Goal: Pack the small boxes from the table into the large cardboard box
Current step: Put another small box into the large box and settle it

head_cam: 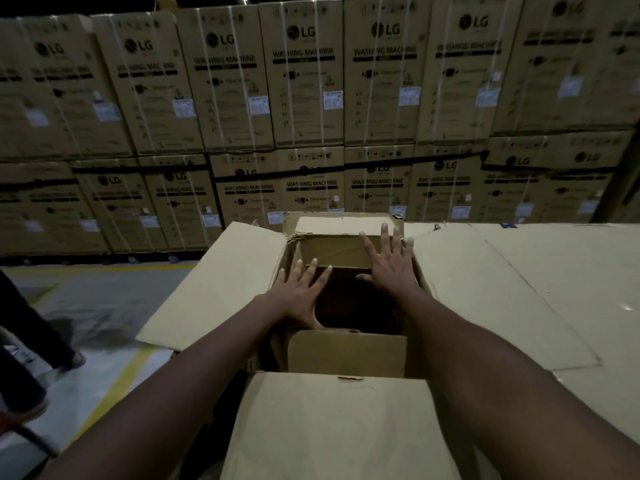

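Observation:
The large cardboard box (221, 285) stands open in front of me with its flaps spread left, right and toward me. Inside it, against the far wall, a small brown box (332, 249) sits upright. My left hand (301, 292) lies over the box's left rim with straight, spread fingers pointing at the small box's lower left corner. My right hand (389, 261) presses flat with spread fingers on the small box's right side. The bottom of the large box is dark, and I cannot tell what else lies in it.
The right flap lies on a table covered in flat cardboard (554, 282). A wall of stacked washing-machine cartons (311, 98) fills the background. At the left, a person's legs and shoes (41, 348) stand on the grey floor with yellow lines.

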`<state>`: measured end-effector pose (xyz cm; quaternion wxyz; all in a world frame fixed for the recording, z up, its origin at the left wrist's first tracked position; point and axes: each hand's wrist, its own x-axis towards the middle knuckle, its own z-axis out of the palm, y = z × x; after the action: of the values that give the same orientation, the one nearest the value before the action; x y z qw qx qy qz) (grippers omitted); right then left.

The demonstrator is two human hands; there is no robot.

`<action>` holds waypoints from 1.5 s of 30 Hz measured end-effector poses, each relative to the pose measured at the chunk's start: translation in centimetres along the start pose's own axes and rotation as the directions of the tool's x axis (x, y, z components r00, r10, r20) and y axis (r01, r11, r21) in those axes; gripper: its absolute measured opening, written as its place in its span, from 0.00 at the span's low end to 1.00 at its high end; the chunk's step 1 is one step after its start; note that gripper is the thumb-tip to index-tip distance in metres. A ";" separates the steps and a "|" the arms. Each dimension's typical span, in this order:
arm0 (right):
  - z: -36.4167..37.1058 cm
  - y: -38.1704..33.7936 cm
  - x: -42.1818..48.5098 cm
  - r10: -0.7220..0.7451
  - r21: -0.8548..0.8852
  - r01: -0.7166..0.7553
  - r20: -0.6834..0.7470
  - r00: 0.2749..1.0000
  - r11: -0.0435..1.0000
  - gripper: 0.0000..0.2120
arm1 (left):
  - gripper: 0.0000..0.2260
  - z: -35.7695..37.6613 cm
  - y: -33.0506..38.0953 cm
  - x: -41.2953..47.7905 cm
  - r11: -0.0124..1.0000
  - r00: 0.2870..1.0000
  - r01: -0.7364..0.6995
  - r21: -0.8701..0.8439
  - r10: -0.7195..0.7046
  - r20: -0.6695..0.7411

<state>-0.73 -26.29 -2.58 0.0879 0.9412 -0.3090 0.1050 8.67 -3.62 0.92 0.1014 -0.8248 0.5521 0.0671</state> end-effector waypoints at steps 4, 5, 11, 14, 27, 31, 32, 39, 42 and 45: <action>-0.8 0.2 -0.7 0.069 -0.026 -0.069 0.014 0.998 0.997 0.48 | 0.58 1.4 1.4 -3.0 0.989 0.994 -0.108 0.100 0.111 -0.023; -1.0 0.0 -0.8 0.086 -0.023 -0.086 0.006 0.996 0.996 0.47 | 0.58 1.8 1.7 -3.5 0.985 0.992 -0.117 0.127 0.120 -0.023; -1.4 -0.5 -0.4 0.105 0.035 -0.103 -0.066 0.992 0.994 0.39 | 0.57 2.0 0.8 -5.3 0.928 0.999 0.036 0.371 -0.036 -0.007; -0.9 -0.4 0.5 0.092 0.048 -0.088 -0.096 0.991 0.995 0.38 | 0.56 2.2 0.7 -5.2 0.885 0.993 0.105 0.454 -0.118 0.000; 1.1 0.0 5.2 0.200 0.058 -0.196 -0.069 0.977 0.979 0.41 | 0.48 2.2 1.4 -1.9 0.894 0.983 0.074 0.441 -0.141 0.121; 1.3 0.2 5.9 0.214 0.080 -0.209 -0.049 0.976 0.975 0.44 | 0.57 2.8 2.2 -2.5 0.940 0.978 0.031 0.341 -0.099 0.185; 1.3 0.2 6.0 0.211 0.085 -0.207 -0.047 0.976 0.975 0.44 | 0.57 2.8 2.2 -2.8 0.945 0.978 0.034 0.326 -0.099 0.186; 1.4 0.0 5.5 0.185 0.109 -0.178 -0.059 0.981 0.978 0.41 | 0.59 1.4 1.8 -4.6 0.979 1.000 -0.008 0.202 0.003 0.025; 1.3 0.0 5.1 0.185 0.113 -0.178 -0.055 0.981 0.978 0.41 | 0.59 1.6 2.0 -5.0 0.969 1.000 -0.013 0.248 0.018 -0.018; 1.3 -0.2 4.8 0.189 0.129 -0.181 -0.049 0.981 0.975 0.41 | 0.59 1.5 2.0 -5.2 0.967 1.000 0.018 0.256 -0.018 0.001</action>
<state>3.41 -29.14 -2.67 0.0283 0.9083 -0.3853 0.1606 4.82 0.64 0.40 0.2084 -0.8097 0.5485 -0.0043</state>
